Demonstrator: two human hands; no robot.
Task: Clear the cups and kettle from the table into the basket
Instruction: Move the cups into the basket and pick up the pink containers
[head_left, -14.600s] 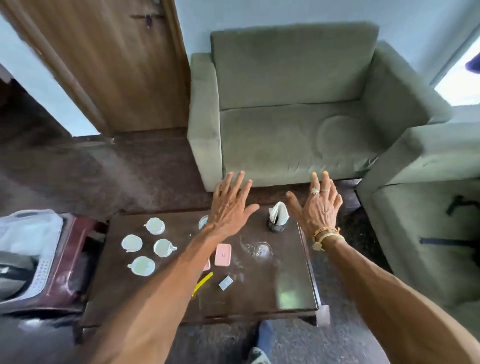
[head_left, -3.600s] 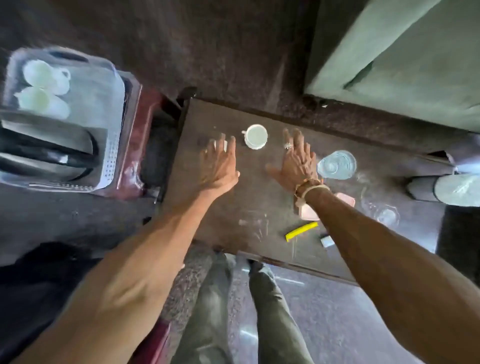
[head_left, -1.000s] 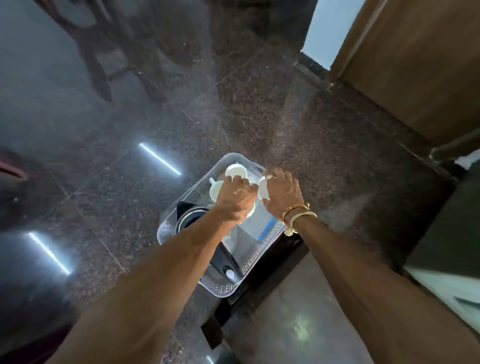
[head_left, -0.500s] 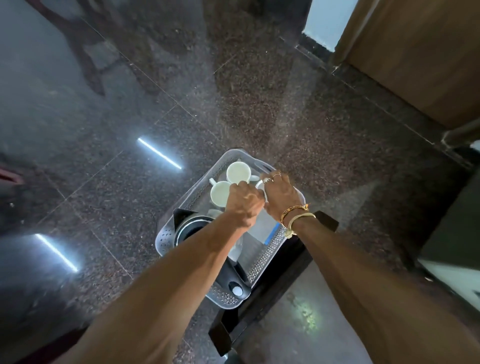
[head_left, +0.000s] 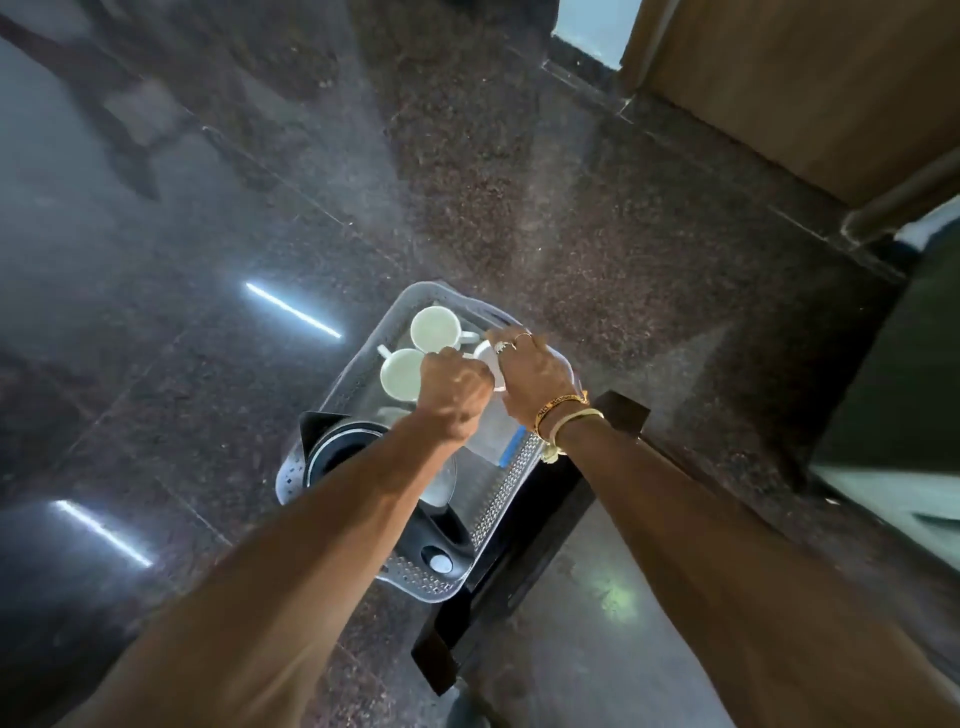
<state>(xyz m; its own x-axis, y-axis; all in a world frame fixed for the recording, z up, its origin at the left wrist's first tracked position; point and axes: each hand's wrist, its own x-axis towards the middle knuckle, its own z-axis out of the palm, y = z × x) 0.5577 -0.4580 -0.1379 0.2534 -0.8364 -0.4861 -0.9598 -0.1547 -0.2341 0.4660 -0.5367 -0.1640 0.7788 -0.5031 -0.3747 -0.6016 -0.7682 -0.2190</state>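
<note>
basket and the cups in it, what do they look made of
Basket: likely plastic, translucent pale grey, with perforated walls. Cups: probably glazed ceramic, opaque white, smooth and slightly glossy, with moulded handles; hard plastic cannot be ruled out.

Perforated translucent plastic basket (head_left: 506, 491), glossy speckled floor (head_left: 467, 171)

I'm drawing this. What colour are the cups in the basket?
White; the cups show best in the head view.
</note>
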